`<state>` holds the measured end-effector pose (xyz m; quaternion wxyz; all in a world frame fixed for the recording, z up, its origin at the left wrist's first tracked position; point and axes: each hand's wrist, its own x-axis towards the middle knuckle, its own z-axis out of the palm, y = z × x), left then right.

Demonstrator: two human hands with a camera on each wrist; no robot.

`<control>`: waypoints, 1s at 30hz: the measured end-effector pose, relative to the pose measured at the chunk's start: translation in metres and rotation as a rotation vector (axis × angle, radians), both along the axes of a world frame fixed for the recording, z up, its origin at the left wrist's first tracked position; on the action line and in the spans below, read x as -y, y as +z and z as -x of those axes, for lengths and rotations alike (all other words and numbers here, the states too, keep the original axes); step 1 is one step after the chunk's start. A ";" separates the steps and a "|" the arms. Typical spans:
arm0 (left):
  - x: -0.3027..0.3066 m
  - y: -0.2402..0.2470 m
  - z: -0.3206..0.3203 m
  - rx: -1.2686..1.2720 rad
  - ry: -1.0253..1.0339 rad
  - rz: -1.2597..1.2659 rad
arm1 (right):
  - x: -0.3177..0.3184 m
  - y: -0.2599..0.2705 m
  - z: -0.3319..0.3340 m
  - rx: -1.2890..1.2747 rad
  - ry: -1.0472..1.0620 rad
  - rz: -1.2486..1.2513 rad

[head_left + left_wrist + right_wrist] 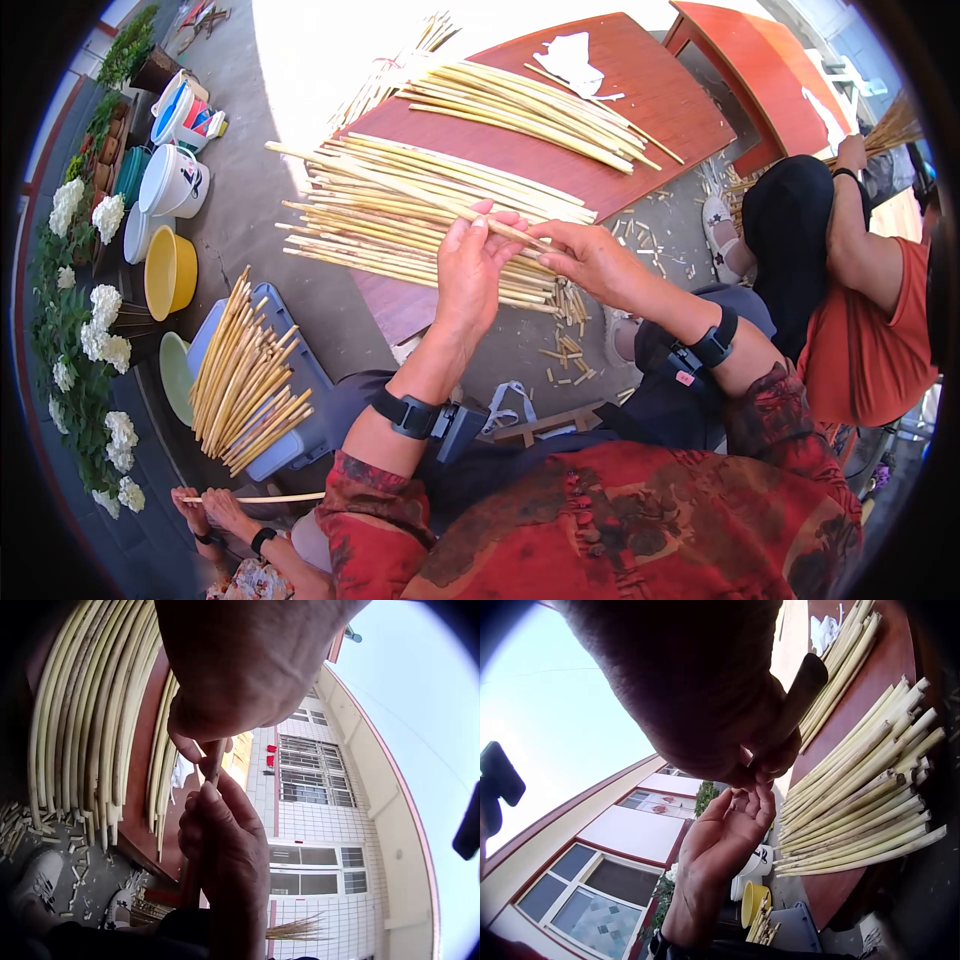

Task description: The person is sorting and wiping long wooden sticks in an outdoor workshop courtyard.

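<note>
A long pale stalk [400,186] slants over the table from upper left, its near end between my two hands. My left hand [468,262] holds it with the thumb on top and the fingers beneath. Closer to that end, my right hand [598,264] pinches the stalk between thumb and fingers. In the right wrist view the stalk's cut end [810,673] juts out past my shadowed right hand. Beneath both hands lies a spread bundle of similar stalks [370,225] on the reddish-brown table [480,152].
A second stalk bundle [530,108] and a white cloth [572,62] lie farther back. Short cut pieces [568,355] litter the floor. At left, a blue-grey crate [275,455] carries more stalks, near a yellow basin [170,275]. People sit at right and lower left.
</note>
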<state>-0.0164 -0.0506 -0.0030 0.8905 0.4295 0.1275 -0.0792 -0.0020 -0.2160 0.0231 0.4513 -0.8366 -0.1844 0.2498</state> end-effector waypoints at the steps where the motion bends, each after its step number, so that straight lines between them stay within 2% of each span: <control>1: -0.004 0.000 -0.002 0.000 0.000 0.000 | -0.002 -0.001 -0.001 0.000 0.000 0.000; 3: -0.006 -0.001 -0.006 0.011 0.005 -0.039 | 0.001 -0.006 0.001 -0.391 -0.086 -0.299; 6: -0.014 -0.001 -0.011 -0.001 0.040 -0.031 | 0.004 -0.009 0.001 -0.504 -0.104 -0.407; 12: -0.024 0.007 -0.015 0.008 0.092 -0.006 | 0.007 0.002 0.002 -0.623 0.027 -0.412; 14: -0.022 0.004 -0.016 0.026 0.101 0.002 | 0.007 0.003 0.003 -0.623 0.008 -0.422; 16: -0.018 0.001 -0.017 0.046 0.108 0.010 | 0.004 0.002 0.004 -0.620 -0.012 -0.434; 18: -0.004 -0.002 -0.008 0.027 0.020 0.022 | 0.000 -0.002 0.006 -0.449 -0.117 -0.349; 19: 0.012 -0.003 0.002 -0.009 -0.035 0.033 | -0.001 -0.003 0.005 -0.445 -0.126 -0.352; 25: 0.021 -0.001 0.008 -0.003 -0.036 0.023 | -0.003 -0.010 0.004 -0.360 -0.159 -0.349; 27: 0.023 -0.002 0.009 -0.010 -0.050 0.021 | -0.001 -0.018 0.003 -0.183 -0.111 -0.219; 28: 0.022 -0.004 0.009 -0.012 -0.053 0.024 | -0.001 -0.018 0.002 -0.181 -0.108 -0.222; 30: 0.022 -0.007 0.009 -0.014 -0.058 0.030 | -0.001 -0.019 0.005 0.002 -0.090 -0.183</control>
